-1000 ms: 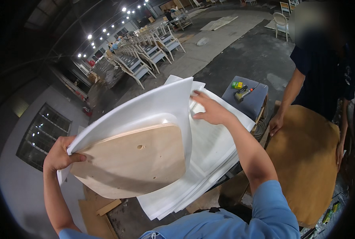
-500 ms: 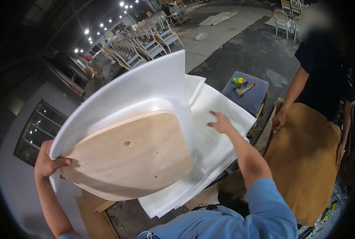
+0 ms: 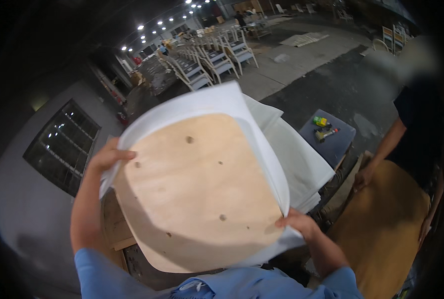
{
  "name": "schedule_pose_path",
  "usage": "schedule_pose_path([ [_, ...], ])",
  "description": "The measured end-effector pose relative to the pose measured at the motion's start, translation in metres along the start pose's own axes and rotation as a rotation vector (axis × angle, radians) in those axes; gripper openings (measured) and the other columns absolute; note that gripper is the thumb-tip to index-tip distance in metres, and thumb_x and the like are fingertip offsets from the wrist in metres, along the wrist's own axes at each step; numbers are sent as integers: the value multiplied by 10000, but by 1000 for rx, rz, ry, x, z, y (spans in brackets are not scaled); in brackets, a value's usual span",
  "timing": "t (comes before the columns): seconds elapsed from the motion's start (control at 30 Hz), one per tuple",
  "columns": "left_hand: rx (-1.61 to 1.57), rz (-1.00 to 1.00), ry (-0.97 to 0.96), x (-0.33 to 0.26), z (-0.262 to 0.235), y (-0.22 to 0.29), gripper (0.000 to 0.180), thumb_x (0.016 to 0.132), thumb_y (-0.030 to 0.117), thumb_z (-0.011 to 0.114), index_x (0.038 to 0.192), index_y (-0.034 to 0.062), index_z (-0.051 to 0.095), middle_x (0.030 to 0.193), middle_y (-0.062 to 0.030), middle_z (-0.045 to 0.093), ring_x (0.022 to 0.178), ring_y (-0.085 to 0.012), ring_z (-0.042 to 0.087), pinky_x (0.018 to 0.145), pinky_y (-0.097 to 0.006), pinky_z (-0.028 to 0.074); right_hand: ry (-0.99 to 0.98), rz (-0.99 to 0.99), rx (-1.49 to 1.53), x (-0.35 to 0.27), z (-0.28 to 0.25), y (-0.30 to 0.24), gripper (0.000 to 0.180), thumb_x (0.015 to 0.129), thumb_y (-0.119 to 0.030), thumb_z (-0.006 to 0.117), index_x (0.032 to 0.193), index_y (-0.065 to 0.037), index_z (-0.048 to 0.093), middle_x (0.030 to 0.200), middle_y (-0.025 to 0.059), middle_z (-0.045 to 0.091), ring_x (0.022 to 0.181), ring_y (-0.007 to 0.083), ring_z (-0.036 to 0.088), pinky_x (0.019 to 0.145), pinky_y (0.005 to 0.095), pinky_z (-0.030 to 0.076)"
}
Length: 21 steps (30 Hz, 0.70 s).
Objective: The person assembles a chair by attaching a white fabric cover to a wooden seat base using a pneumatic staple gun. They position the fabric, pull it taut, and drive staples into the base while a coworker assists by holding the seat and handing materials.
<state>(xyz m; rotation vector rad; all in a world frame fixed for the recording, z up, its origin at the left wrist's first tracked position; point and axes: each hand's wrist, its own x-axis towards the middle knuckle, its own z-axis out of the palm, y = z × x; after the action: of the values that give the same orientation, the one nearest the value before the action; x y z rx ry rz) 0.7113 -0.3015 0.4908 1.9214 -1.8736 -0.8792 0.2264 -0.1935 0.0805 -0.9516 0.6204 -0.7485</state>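
A pale plywood seat board [image 3: 197, 184] with several small holes lies against a white padding sheet [image 3: 214, 97]; I hold both up in front of me, tilted. My left hand [image 3: 104, 158] is closed on their left edge, thumb over the wood. At the lower right edge my right hand [image 3: 301, 223] grips the board and padding, fingertips on the board's face and the rest of the fingers hidden. The padding shows as a rim beyond the board's far and right sides. Behind it is a stack of white sheets [image 3: 304, 159].
A grey-blue padded seat [image 3: 344, 132] beyond the stack bears a tool [image 3: 326, 133] and a yellow-green box [image 3: 320, 121]. At the right, a co-worker's hands rest on a large tan-brown panel [image 3: 381, 229]. Rows of chairs [image 3: 217, 60] stand far off; a barred window [image 3: 62, 144] is at left.
My right hand has come from over the white stack to the board's right edge and taken hold. The board has turned to face me more fully, and my left hand has moved right and up.
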Motion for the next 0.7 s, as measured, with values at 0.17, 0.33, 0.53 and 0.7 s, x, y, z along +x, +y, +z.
schedule_pose_path([
  [0.17,220,251,-14,57,18,48,533,898,234,852,1366,27,704,1155,-60,769,1070,-164,682,986,-361,536,294,-78,318,-41,40,-25,839,845,-253,816,1549,69,492,1399,205,683,1217,350,709,1081,457,553],
  [0.33,-667,1079,-26,4,-70,129,706,1076,604,593,1604,141,517,1612,-100,554,1410,-246,582,1191,-420,463,444,-395,443,-71,-1,-79,859,830,-300,814,1540,62,493,1361,200,690,1176,352,718,1061,462,566],
  [0.53,-876,-4,617,5,71,-120,810,1118,661,404,1717,129,283,1666,-147,471,1469,-310,524,1244,-448,412,387,-617,500,-100,-1,-133,885,812,-357,812,1529,53,495,1316,194,698,1127,353,730,1036,469,581],
  [0.7,-1154,-330,62,0,346,-168,809,1121,659,393,1715,120,285,1665,-151,471,1471,-314,521,1245,-452,410,659,-559,391,-134,2,-131,907,798,-461,789,1504,33,507,1253,190,700,1084,347,730,981,474,604],
])
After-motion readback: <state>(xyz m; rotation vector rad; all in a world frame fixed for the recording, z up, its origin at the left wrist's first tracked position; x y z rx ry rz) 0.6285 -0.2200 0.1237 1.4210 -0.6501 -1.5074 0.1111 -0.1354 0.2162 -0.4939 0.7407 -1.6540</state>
